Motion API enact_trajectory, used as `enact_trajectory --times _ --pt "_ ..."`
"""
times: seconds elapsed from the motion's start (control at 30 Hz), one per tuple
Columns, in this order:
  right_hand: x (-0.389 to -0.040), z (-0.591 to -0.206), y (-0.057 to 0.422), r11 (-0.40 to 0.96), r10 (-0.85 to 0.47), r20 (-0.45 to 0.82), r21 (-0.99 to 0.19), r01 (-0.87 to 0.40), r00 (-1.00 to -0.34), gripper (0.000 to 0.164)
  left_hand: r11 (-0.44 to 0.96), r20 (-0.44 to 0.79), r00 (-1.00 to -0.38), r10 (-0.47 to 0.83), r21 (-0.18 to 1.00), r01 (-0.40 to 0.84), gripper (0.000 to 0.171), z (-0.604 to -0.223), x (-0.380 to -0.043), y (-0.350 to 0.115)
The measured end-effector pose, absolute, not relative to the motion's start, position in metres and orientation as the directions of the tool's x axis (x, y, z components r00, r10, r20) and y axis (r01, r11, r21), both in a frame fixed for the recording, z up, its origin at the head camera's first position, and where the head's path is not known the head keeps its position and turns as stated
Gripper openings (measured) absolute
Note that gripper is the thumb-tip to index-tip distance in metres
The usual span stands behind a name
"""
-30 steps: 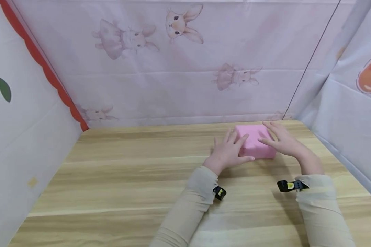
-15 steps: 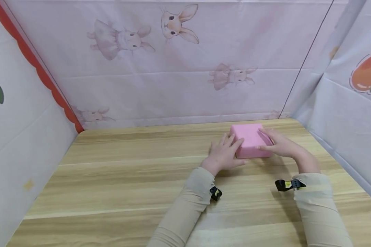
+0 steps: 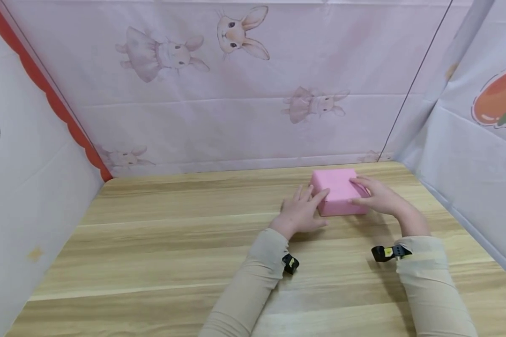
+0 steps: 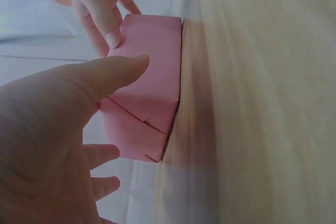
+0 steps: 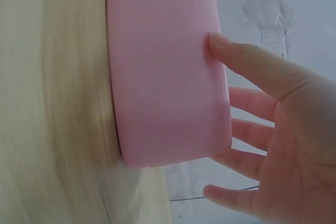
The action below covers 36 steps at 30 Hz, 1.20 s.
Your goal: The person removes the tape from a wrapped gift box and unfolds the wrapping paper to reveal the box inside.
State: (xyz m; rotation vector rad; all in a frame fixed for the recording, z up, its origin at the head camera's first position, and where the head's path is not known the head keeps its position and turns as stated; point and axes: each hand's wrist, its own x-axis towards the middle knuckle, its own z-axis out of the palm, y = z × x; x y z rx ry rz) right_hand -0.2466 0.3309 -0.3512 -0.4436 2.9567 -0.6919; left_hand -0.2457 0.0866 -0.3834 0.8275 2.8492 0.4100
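A pink box (image 3: 337, 187) with smooth sides sits on the wooden table near its far right corner. Slanting folded seams show on its left end in the left wrist view. My left hand (image 3: 298, 211) is beside that end, fingers spread, with the index fingertip at the upper left edge. On the opposite side, my right hand (image 3: 381, 199) touches the box. Its thumb (image 5: 252, 61) lies against the upper edge of the front face in the right wrist view, while the other fingers (image 5: 252, 103) extend loosely past the right end, partly hidden behind the box.
The wooden table (image 3: 173, 243) meets a rabbit-print cloth wall (image 3: 219, 121) just behind the box. Fruit-print cloth hangs at the left (image 3: 29, 187) and right. Each sleeve cuff carries a small black wrist camera (image 3: 290, 264).
My right hand has come inward and down to the box's right side and front edge. The left hand has drawn slightly back from the top. The view has turned a little rightward.
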Motion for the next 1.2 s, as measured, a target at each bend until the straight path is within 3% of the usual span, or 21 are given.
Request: enact_trajectory --times 1.2 --pt "-0.242 -0.357 0.256 0.861 -0.360 0.083 -0.353 -0.366 -0.929 0.070 0.806 -0.091 -0.803 0.589 0.138 0.575 0.085 -0.373 -0.238 0.012"
